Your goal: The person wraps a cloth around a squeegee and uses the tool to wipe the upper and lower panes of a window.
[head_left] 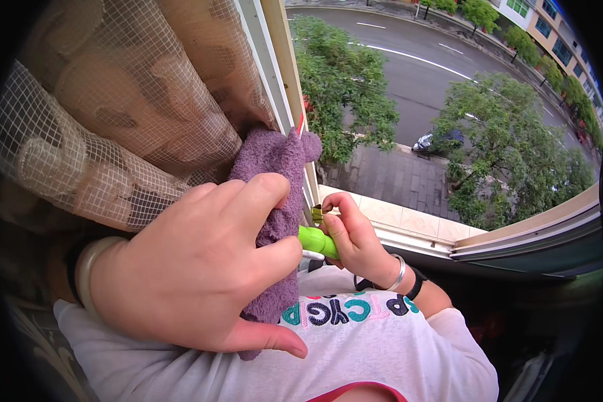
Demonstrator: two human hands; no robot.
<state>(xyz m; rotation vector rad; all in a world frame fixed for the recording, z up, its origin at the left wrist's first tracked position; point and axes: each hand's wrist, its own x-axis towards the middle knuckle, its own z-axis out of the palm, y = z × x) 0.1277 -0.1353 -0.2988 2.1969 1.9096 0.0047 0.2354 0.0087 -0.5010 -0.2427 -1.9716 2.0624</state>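
Right hand (360,242) grips the handle (320,242); left hand (191,268), digits spread, lies against the cloth (285,218). Keep the handle steady; press the cloth evenly.

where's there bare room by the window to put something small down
The tiled ledge looks bare right of the right hand, between the white window track and pavement far below, though narrow. Crowded: from the curtain to the right hand, where left hand, purple cloth and green handle bunch together.
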